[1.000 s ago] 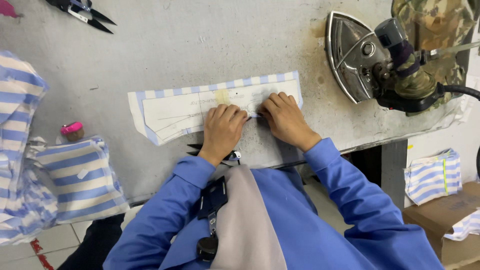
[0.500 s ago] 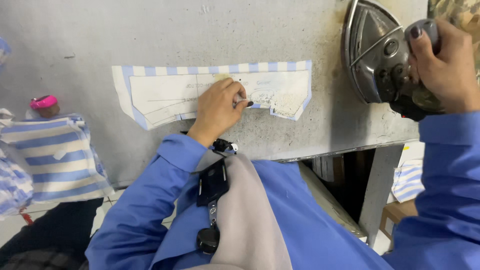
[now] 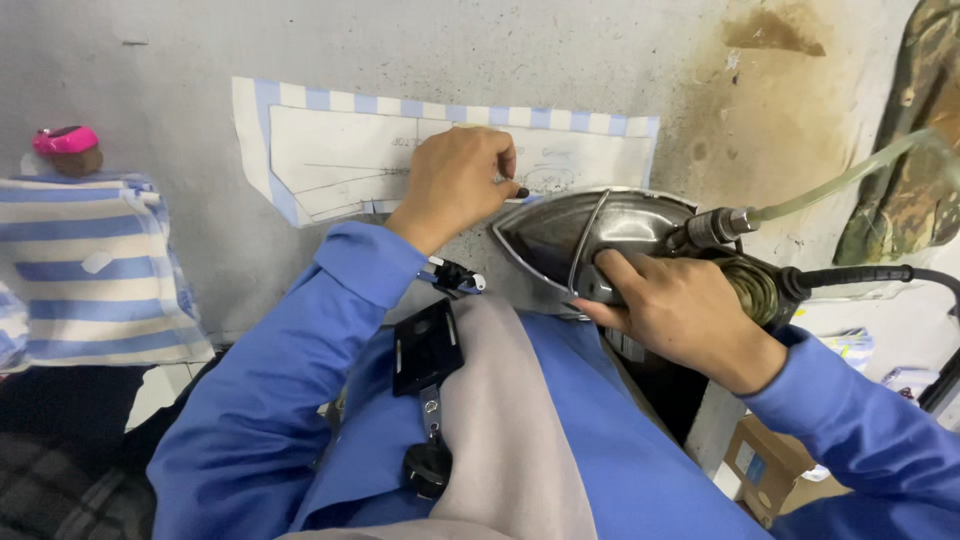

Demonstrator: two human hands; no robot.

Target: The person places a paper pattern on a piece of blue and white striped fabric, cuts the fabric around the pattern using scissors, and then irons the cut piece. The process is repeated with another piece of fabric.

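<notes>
A blue-and-white striped fabric piece [image 3: 300, 98] lies flat on the grey table [image 3: 150, 50] with a white paper pattern [image 3: 340, 160] on top of it. My left hand [image 3: 455, 180] presses down on the pattern near its lower edge, fingers curled. My right hand [image 3: 680, 310] grips the handle of a metal steam iron [image 3: 590, 225], which is at the table's near edge just right of my left hand, its tip pointing left toward the fabric. A clear hose [image 3: 840, 180] and a black cord [image 3: 870, 275] run off the iron to the right.
A stack of striped fabric [image 3: 90, 270] sits at the left with a pink object [image 3: 65, 140] behind it. A camouflage cloth [image 3: 910, 150] lies at the far right by a brown scorch stain [image 3: 775, 30]. Cardboard boxes [image 3: 760, 465] stand below the table edge.
My right hand left the fabric, took the iron at the right and has brought it left to the fabric's near edge. My left hand has stayed on the pattern.
</notes>
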